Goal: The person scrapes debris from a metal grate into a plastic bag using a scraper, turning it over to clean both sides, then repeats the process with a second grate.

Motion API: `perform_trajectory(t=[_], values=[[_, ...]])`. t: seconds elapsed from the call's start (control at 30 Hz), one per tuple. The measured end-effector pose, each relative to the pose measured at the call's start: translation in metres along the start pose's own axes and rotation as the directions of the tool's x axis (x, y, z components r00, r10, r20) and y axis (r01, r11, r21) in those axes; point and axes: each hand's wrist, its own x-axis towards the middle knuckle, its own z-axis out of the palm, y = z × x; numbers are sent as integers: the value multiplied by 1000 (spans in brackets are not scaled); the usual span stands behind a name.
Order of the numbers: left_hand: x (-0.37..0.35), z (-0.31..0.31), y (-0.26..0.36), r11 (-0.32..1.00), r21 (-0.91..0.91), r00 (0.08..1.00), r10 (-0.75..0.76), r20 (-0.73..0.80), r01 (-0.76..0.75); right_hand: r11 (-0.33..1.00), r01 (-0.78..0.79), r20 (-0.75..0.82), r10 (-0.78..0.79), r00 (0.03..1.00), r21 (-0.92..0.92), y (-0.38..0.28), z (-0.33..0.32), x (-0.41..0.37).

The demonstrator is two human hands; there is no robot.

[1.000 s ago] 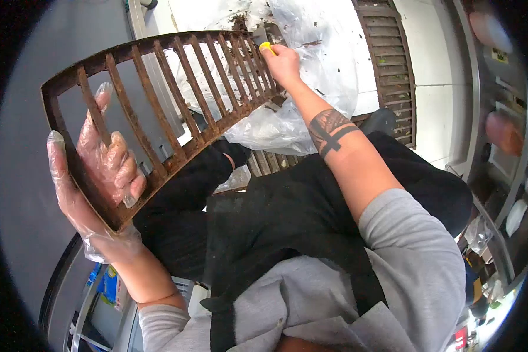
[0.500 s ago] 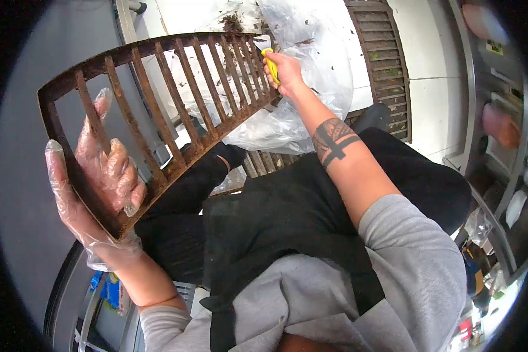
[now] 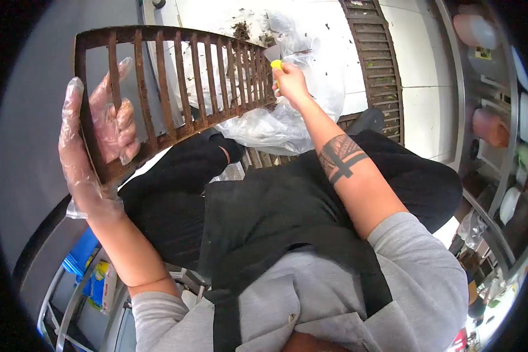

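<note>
A rusty metal grate point(image 3: 142, 88) with many slats is held up at the upper left. My left hand point(image 3: 108, 129), in a clear plastic glove, grips its near end, fingers curled through the opening and around a slat. My bare right hand point(image 3: 290, 82) is closed around a yellow-handled scraper point(image 3: 277, 64), whose flat blade is at the grate's far end. Clear plastic sheeting point(image 3: 270, 129) lies on the floor beneath, with dark debris on it.
Another rusty grate point(image 3: 378, 64) lies on the white tiled floor point(image 3: 425, 111) to the right. A metal shelf point(image 3: 460, 100) with containers stands at the far right. A grey panel point(image 3: 35, 117) rises on the left. Blue and yellow packages point(image 3: 100, 284) sit at the lower left.
The grate has shifted and turned slightly, its near end moving up and right with my left hand. My right hand and the scraper have moved a little lower and to the right.
</note>
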Motion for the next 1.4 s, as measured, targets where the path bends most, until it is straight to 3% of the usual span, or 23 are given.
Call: perform_trajectory(t=[0.03,0.1,0.23,0.3,0.43,0.5,0.53,0.57,0.6,0.63,0.67,0.73,0.87,0.9,0.93,1.0,1.07,1.13,1.17,1.2,1.27,1.3,1.4], values=[[-2,1,0,1000,0,1000,4,-1,-4,967,173,-60,-187,980,-184,-4,8,-2],[-3,-1,0,999,22,999,25,29,-26,829,290,-85,-373,924,-477,-12,14,-7],[-3,-1,0,1000,1,999,23,38,-23,747,317,-121,-467,876,-585,-15,28,9],[-4,-1,1,998,46,998,36,44,-38,635,342,-27,-497,867,-693,-20,31,12],[-3,4,3,998,39,999,40,2,-40,591,346,-54,-553,831,-729,-5,41,19],[0,4,3,999,-42,999,24,37,-23,529,351,-103,-650,753,-773,4,46,21],[2,4,4,999,-40,999,18,36,-17,533,347,-105,-645,757,-772,2,44,26],[3,4,5,1000,-19,999,16,36,-16,776,224,-165,-387,907,-589,-5,38,31],[3,3,3,1000,-1,999,20,37,-20,927,37,-150,-100,984,-373,-10,32,34],[3,5,4,1000,-1,999,20,43,-20,900,147,-138,-220,966,-410,-14,24,30],[3,6,3,1000,-10,999,28,32,-27,899,147,-144,-224,964,-413,-18,22,28],[3,7,1,999,-27,999,30,16,-30,708,288,-86,-442,893,-645,-20,22,23],[3,6,1,999,-35,1000,-5,16,6,658,303,-107,-506,856,-689,-5,40,18],[3,7,1,999,-50,1000,-8,0,8,678,336,34,-417,908,-654,-4,31,20],[3,6,1,999,-48,1000,-6,3,6,679,336,30,-420,907,-653,-5,31,15],[2,4,-1,999,-28,1000,16,14,-15,779,240,-178,-409,895,-580,-6,33,5],[1,8,0,999,-33,1000,13,7,-12,805,268,-244,-447,861,-529,-8,37,10],[-2,8,0,1000,-31,1000,-8,-6,7,758,232,-119,-377,919,-609,-8,34,20],[-1,6,-1,1000,-26,1000,4,6,-4,660,352,12,-462,887,-663,-1,27,29],[1,6,-2,999,-26,1000,19,22,-19,658,352,5,-468,884,-665,6,20,37],[2,11,-1,999,-43,1000,22,-3,-22,915,146,-97,-196,976,-377,1,15,35],[2,12,-1,998,-58,999,20,-32,-22,914,148,-96,-198,976,-379,-1,15,36],[1,9,1,999,-48,1000,-8,26,9,995,-74,-53,71,996,-61,-29,13,24]])
